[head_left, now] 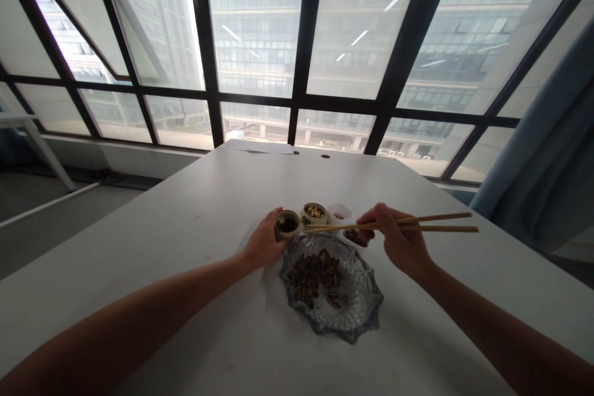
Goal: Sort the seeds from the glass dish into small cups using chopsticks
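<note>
My left hand (266,240) is wrapped round the near-left side of a small cup (287,224) with dark contents. In my right hand (394,238) is a pair of wooden chopsticks (439,223), their tips pointing left to just beside that cup. Whether the tips hold anything is too small to tell. Below the chopsticks stands a scalloped glass plate (359,303) with brown striped seeds or nuts (315,275) gathered on its left side. A second small cup (314,213) behind it holds pale nuts.
Right of the cups stand a white small dish (340,213) and another dish with dark pieces (355,237), partly hidden by my right hand. Papers (257,147) lie at the white table's (208,334) far end, by the windows. A blue curtain (533,154) hangs at right.
</note>
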The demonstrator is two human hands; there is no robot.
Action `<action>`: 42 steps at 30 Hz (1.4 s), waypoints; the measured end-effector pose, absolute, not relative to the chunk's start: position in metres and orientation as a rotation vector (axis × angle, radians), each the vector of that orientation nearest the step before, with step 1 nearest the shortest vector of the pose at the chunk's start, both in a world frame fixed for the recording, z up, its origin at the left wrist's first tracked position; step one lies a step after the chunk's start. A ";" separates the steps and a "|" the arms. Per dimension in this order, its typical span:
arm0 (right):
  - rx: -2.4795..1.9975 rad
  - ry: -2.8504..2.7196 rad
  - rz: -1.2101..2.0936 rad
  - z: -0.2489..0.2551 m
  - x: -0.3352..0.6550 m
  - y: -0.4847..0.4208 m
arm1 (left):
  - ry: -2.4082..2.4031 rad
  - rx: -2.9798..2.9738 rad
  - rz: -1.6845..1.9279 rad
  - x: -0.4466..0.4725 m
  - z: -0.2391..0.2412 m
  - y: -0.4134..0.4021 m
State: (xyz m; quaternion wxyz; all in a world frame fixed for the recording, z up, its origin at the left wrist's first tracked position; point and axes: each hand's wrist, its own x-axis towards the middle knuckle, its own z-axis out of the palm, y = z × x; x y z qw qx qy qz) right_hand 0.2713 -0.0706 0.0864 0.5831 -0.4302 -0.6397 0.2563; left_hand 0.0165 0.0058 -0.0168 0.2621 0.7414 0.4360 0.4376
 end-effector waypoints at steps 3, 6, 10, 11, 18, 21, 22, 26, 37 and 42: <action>-0.990 -1.587 0.573 0.084 0.286 -0.081 | 1.182 2.017 1.187 0.017 -0.018 0.007; -0.983 -1.726 0.582 0.073 0.297 -0.089 | 1.170 2.018 1.193 0.017 -0.018 0.007; -0.949 -1.904 0.510 0.063 0.303 -0.098 | 1.172 2.029 1.204 0.017 -0.016 0.006; -0.938 -1.934 0.481 0.062 0.304 -0.099 | 1.172 2.035 1.195 0.017 -0.015 0.006; -0.911 -2.053 0.369 0.055 0.307 -0.100 | 1.182 2.051 1.171 0.017 -0.012 0.004; -0.897 -2.059 0.376 0.051 0.306 -0.099 | 1.175 2.057 1.171 0.017 -0.013 0.005; -0.886 -2.058 0.378 0.051 0.306 -0.099 | 1.170 2.059 1.176 0.017 -0.013 0.005; -0.830 -2.055 0.374 0.051 0.302 -0.099 | 1.158 2.061 1.200 0.016 -0.013 0.006; -0.928 -1.906 0.486 0.043 0.303 -0.097 | 1.167 2.057 1.209 0.017 -0.012 0.004; -1.000 -1.584 0.650 0.043 0.302 -0.088 | 1.173 2.047 1.201 0.017 -0.012 0.004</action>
